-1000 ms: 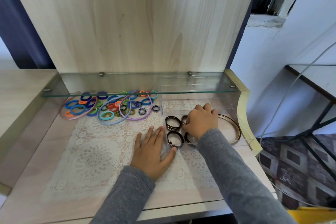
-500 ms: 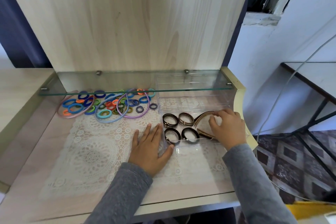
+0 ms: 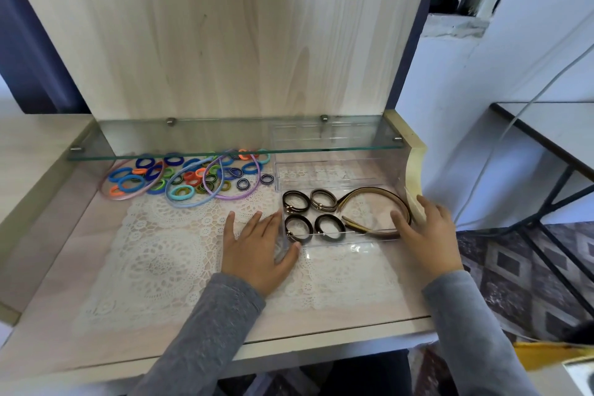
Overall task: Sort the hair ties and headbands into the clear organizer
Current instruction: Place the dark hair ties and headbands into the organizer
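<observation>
Left fingers [image 3: 231,228]: my left hand [image 3: 257,254] lies spread flat on the lace [image 3: 160,251], thumb tip against the organizer's [image 3: 321,242] front left corner.
Right fingers [image 3: 427,206]: my right hand [image 3: 430,241] is loosely straight and grips nothing; the thumb touches the headband [image 3: 373,193].
Headband place: flat in the organizer's right part, beside four brown ties [image 3: 297,228].
Headband heading: open ends point left toward those ties, bend at the right; long axis runs left-right.
Risk: I judge a one-sided push could skid the organizer and bunch the lace.
Risk two: the springy headband may ride over the wall.
Unsorted: coloured ties [image 3: 186,177] under the glass shelf [image 3: 225,151].
</observation>
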